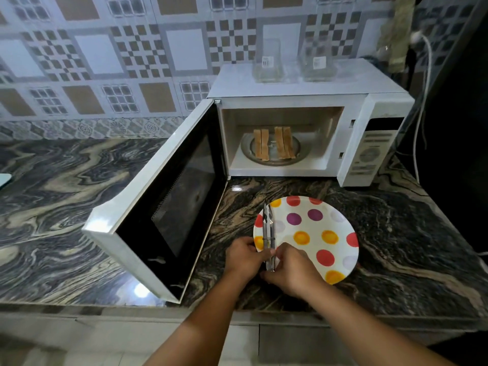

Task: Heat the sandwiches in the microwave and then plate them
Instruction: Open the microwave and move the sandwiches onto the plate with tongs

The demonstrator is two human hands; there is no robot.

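Two hands meet at the near end of metal tongs (pixel 268 233) lying over the left rim of the polka-dot plate (pixel 317 233). Left hand (pixel 244 257) has fingers curled around the tongs' handle; right hand (pixel 291 270) pinches the same end with curled fingertips. Two sandwiches (pixel 273 146) sit on the glass turntable (pixel 301 151) inside the white microwave (pixel 369 143), door (pixel 163 207) swung wide open. Plate rests on the marble counter (pixel 66 207).

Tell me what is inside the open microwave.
Inside the microwave, two sandwiches lie side by side on the round turntable. Their fillings and the glass beneath them are hidden.
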